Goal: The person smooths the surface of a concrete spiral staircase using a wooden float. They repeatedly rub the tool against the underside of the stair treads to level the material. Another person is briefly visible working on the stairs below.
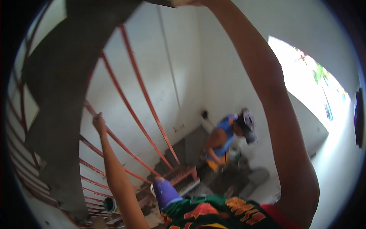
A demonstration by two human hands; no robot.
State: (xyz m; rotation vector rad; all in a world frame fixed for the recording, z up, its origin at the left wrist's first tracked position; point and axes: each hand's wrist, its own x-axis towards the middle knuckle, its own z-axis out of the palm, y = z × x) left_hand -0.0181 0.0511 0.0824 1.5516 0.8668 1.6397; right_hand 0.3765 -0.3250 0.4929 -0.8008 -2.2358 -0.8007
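My left hand [99,124] is closed around a red metal railing bar [129,151] on the left side. My right arm reaches up to the top edge of the picture, where my right hand [194,3] is partly cut off. It seems to hold a flat, dark-edged tool [162,3] with a pale part beside the fingers. This tool is next to the grey cemented underside of the stairs [61,82], which has a stepped, sawtooth outline.
Below, a person in a blue sleeveless top and cap [225,137] bends over on the stairwell floor. A bucket [110,205] stands low at left, beyond the railing. White walls [228,68] enclose the stairwell; a bright window opening [305,80] is at right. Grey steps [164,162] lie below.
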